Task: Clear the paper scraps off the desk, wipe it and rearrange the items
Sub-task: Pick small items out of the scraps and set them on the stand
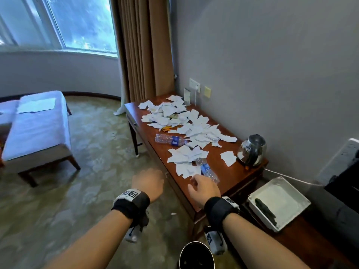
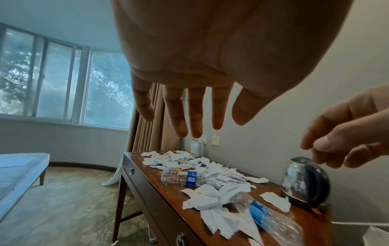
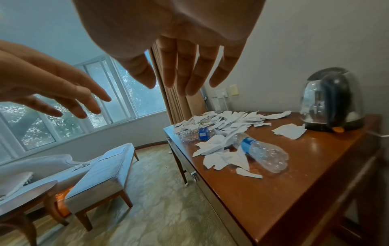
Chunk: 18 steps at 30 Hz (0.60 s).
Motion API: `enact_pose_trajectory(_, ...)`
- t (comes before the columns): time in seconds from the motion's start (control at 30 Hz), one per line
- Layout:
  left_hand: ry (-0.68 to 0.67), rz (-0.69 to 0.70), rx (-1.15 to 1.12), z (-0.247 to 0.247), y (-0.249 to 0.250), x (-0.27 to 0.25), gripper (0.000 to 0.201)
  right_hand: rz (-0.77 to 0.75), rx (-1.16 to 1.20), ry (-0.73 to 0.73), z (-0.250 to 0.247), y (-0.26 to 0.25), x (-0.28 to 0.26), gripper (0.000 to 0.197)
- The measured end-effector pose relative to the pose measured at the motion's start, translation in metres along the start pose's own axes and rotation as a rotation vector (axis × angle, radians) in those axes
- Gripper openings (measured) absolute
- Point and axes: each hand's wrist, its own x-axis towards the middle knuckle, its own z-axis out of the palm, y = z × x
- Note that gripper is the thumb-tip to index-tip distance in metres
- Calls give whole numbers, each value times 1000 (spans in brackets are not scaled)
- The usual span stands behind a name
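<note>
left hand point(image 1: 148, 183), right hand point(image 1: 204, 188) slack; jagged paper scraps point(image 1: 186, 121), glossy desk point(image 1: 233, 177)

Paper scraps point(image 1: 182, 156) hide the neck of the near bottle point(image 1: 206, 170) and most of an orange thing point(image 1: 166, 129). The head view's lower edge cuts off a round black container point(image 1: 196, 257).

Torn white paper scraps point(image 1: 182, 121) lie strewn across the wooden desk point(image 1: 229, 179).
</note>
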Motion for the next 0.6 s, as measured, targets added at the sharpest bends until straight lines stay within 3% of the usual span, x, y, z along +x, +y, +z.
enact_pose_trajectory(0.33,51,-75,-39,-52,-85,144,44,-109,-71,-11,11,-90,189,30)
enact_pose_trajectory(0.6,7,-102,-79,-68,-172,246,43,-116,-39,-78,41,-158,304,31)
